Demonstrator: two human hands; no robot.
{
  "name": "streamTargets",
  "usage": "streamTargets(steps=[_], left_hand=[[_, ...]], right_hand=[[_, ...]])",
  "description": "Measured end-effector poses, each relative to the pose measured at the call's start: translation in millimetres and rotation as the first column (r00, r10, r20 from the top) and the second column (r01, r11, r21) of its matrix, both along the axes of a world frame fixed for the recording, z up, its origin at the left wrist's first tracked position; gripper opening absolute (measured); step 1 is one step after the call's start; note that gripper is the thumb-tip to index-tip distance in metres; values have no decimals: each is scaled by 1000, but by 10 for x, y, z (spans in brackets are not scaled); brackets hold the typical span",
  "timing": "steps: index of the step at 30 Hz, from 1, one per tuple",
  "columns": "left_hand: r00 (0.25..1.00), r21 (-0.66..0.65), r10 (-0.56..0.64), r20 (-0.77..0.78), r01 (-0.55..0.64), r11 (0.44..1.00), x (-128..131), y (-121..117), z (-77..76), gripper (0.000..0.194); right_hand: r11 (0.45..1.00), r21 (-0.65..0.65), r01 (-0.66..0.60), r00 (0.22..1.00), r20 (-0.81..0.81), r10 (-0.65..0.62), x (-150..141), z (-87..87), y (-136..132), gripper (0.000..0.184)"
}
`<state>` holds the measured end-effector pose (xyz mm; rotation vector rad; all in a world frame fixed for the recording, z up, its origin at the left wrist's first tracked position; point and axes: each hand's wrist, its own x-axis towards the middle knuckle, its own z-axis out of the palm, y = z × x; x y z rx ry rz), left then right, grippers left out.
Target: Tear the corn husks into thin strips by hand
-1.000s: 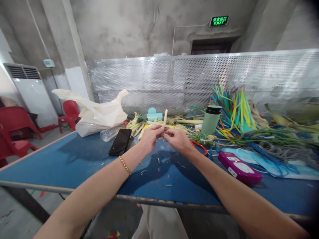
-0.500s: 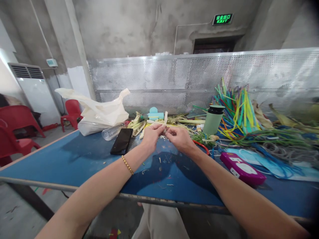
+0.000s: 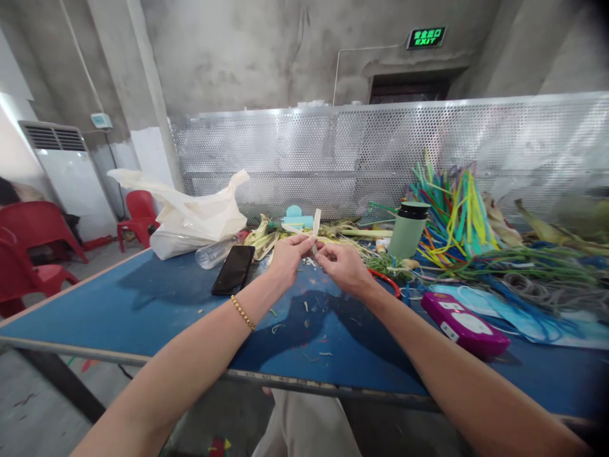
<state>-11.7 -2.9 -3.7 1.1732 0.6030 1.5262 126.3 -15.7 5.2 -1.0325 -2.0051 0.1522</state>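
Between my left hand and my right hand, a pale strip stands nearly upright, pinched by the curled fingers of both. Left of my left hand, a black phone lies on the blue table; beyond my right hand stands a green tumbler.

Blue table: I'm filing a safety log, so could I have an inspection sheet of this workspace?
Surface: table, small scraps on it.
Work in hand: pale strip, pointing up.
Clutter: bag, bottle, phone on the left; tumbler, purple box, coloured strips on the right.
Hands: left hand pinches the pale strip; right hand is at its lower part, grip unclear.
Cables: white line to the exit sign; apparently a dark cord low on the left.
Surroundings: red chairs left, perforated screen behind the table.
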Motion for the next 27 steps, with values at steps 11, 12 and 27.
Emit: streamTargets(steps=[11,12,27], left_hand=[[978,-29,-165,-127,162,986,-33,-19,14,9],[975,-38,-177,-137,173,984,-21,-33,14,10],[908,118,1,-418,53,992,-12,-96,24,27]], right_hand=[[990,-142,8,951,-304,-51,288,163,131,42],[976,-202,-75,938,-348,0,269,148,131,42],[983,-174,-66,907,-420,-13,139,107,82,36]])
